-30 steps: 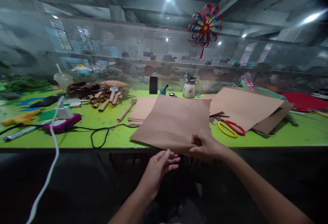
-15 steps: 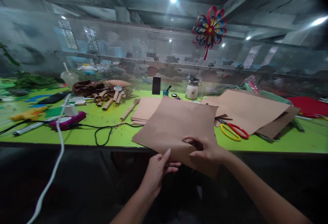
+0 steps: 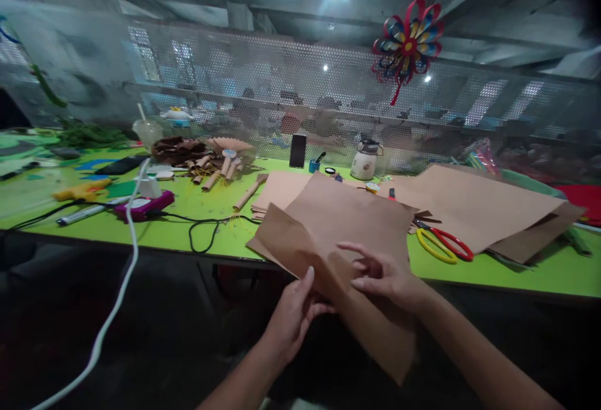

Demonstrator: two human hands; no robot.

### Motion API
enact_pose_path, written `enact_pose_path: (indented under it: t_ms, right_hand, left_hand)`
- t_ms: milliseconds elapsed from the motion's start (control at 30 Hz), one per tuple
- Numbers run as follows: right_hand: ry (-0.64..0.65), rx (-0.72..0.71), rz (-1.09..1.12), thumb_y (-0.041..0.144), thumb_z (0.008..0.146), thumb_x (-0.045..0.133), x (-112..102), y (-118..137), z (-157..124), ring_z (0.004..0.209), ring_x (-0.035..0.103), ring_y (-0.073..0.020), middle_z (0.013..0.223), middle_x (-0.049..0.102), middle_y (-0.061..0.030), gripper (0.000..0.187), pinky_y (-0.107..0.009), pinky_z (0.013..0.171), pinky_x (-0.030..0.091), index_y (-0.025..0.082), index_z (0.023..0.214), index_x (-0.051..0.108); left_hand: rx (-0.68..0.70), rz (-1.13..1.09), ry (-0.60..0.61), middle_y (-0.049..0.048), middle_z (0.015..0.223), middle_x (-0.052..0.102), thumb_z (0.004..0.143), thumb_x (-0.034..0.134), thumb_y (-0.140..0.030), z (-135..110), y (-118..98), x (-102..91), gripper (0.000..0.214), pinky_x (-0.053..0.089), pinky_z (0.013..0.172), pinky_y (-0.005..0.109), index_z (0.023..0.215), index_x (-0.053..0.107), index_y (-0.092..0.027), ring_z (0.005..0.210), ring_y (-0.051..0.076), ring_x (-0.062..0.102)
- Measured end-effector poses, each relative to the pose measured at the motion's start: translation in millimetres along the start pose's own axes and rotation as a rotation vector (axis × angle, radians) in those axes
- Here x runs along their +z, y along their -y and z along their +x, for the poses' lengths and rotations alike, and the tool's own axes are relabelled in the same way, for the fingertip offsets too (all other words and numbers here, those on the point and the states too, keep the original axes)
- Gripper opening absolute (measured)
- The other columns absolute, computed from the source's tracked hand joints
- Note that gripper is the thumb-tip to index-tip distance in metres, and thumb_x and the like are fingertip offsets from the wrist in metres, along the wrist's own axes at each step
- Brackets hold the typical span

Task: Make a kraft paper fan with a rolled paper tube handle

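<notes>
A large sheet of brown paper (image 3: pixel 347 222) hangs over the near edge of the green table (image 3: pixel 225 241), its lower left part bent up into a fold. My left hand (image 3: pixel 293 310) pinches the sheet's lower edge from below, thumb on top. My right hand (image 3: pixel 382 275) rests on the sheet just right of the fold, fingers curled on the paper. Both hands are at the table's front edge.
Red and yellow scissors (image 3: pixel 441 244) lie right of the sheet beside more brown sheets (image 3: pixel 474 206). A black cable (image 3: pixel 201 235), a pink device (image 3: pixel 143 205), a white cord (image 3: pixel 117 297), paper rolls (image 3: pixel 216 172) and a yellow glue gun (image 3: pixel 79 191) lie left. A small jar (image 3: pixel 366 161) stands behind.
The sheet has been pulled toward me off the table edge and its left corner has folded up. Both hands moved slightly nearer and the view shifted left.
</notes>
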State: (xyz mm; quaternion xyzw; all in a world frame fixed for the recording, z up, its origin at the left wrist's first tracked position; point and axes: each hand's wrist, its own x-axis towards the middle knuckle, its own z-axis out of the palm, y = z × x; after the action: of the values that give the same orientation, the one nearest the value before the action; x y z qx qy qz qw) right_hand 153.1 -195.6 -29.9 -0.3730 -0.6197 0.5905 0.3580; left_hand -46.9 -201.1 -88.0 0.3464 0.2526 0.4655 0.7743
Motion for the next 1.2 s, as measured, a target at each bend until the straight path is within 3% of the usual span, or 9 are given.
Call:
enact_pose_path:
  t_ms: [200, 433, 567, 700, 767, 900, 967, 1067, 1200]
  right_hand:
    - [-0.367, -0.076, 0.184, 0.027, 0.072, 0.076, -13.9, -4.6, 0.7, 0.082, 0.064, -0.0153, 0.092, 0.067, -0.0017, 0.050, -0.026, 0.073, 0.050, 0.024, 0.118, 0.059]
    - [-0.486, -0.131, 0.299, 0.025, 0.067, 0.078, -14.1, 5.8, -5.1, 0.087, 0.066, -0.0185, 0.101, 0.070, -0.0046, 0.048, -0.030, 0.078, 0.051, 0.024, 0.112, 0.062]
    - [-0.414, -0.077, 0.366, 0.027, 0.066, 0.079, 15.9, 2.4, -7.3, 0.087, 0.065, -0.0175, 0.102, 0.068, -0.0051, 0.050, -0.028, 0.077, 0.051, 0.023, 0.113, 0.060]
    - [-0.228, 0.071, 0.215, 0.038, 0.064, 0.079, 42.2, -6.4, -7.6, 0.073, 0.063, -0.0150, 0.084, 0.067, -0.0022, 0.046, -0.029, 0.072, 0.050, 0.019, 0.104, 0.065]
    - [-0.308, 0.070, 0.040, 0.046, 0.068, 0.074, 34.1, -9.0, -10.6, 0.068, 0.061, -0.0147, 0.078, 0.066, -0.0023, 0.041, -0.028, 0.067, 0.050, 0.018, 0.098, 0.067]
    - [-0.896, -0.069, -0.397, 0.057, 0.075, 0.061, -23.5, -13.7, -33.2, 0.063, 0.058, -0.0169, 0.072, 0.064, -0.0050, 0.041, -0.028, 0.058, 0.047, 0.016, 0.079, 0.066]
    - [-1.063, 0.013, -0.538, 0.062, 0.075, 0.057, -50.4, -17.3, -47.9, 0.056, 0.056, -0.0174, 0.061, 0.062, -0.0050, 0.047, -0.029, 0.053, 0.045, 0.017, 0.063, 0.061]
    - [-1.040, 0.194, -0.541, 0.066, 0.076, 0.053, -62.5, -21.6, -59.4, 0.051, 0.057, -0.0179, 0.055, 0.062, -0.0065, 0.054, -0.028, 0.049, 0.043, 0.016, 0.056, 0.060]
    - [-0.889, 0.246, -0.461, 0.065, 0.077, 0.051, -40.2, -21.6, -52.9, 0.044, 0.055, -0.0157, 0.055, 0.062, -0.0055, 0.052, -0.026, 0.043, 0.039, 0.016, 0.063, 0.059]
  left_hand:
    - [0.040, -0.026, -0.187, 0.0108, 0.077, 0.070, 0.080, 0.063, -0.042, 6.2, 2.4, -13.6, 0.036, 0.054, 0.055, 0.027, 0.087, 0.067, -0.008, 0.065, 0.017, 0.064]
    - [-0.150, 0.215, -0.074, 0.0090, 0.042, 0.057, 0.081, 0.044, -0.065, -8.0, -7.7, -9.1, 0.064, 0.036, 0.035, 0.021, 0.055, 0.058, -0.009, 0.036, 0.016, 0.055]
    - [-0.007, 0.145, 0.014, 0.0159, 0.086, 0.071, 0.078, 0.058, -0.058, -29.4, -20.1, 1.9, 0.051, 0.053, 0.062, 0.028, 0.089, 0.069, -0.009, 0.079, 0.025, 0.068]
    - [-0.046, 0.031, -0.122, 0.0133, 0.106, 0.069, 0.076, 0.067, -0.045, -34.5, -22.5, 4.2, 0.046, 0.054, 0.079, 0.034, 0.110, 0.066, -0.014, 0.096, 0.028, 0.065]
    - [-0.068, 0.001, -0.263, 0.0114, 0.104, 0.070, 0.076, 0.069, -0.037, -30.1, -24.5, -1.7, 0.046, 0.056, 0.077, 0.034, 0.114, 0.063, -0.015, 0.095, 0.028, 0.066]
    - [0.058, -0.063, -0.477, 0.0077, 0.103, 0.071, 0.079, 0.066, -0.024, -19.6, -41.7, -21.0, 0.039, 0.056, 0.081, 0.032, 0.116, 0.062, -0.017, 0.092, 0.023, 0.067]
    - [0.158, -0.084, -0.535, 0.0059, 0.102, 0.071, 0.080, 0.063, -0.021, -18.2, -52.2, -29.2, 0.036, 0.056, 0.084, 0.031, 0.116, 0.062, -0.019, 0.091, 0.021, 0.068]
    - [0.217, -0.098, -0.559, 0.0054, 0.101, 0.071, 0.080, 0.063, -0.020, -21.9, -57.2, -34.0, 0.035, 0.055, 0.085, 0.031, 0.116, 0.063, -0.019, 0.091, 0.021, 0.068]
    - [0.135, -0.090, -0.484, 0.0084, 0.099, 0.072, 0.078, 0.068, -0.027, -29.7, -43.4, -28.9, 0.038, 0.055, 0.083, 0.032, 0.113, 0.064, -0.014, 0.092, 0.023, 0.067]
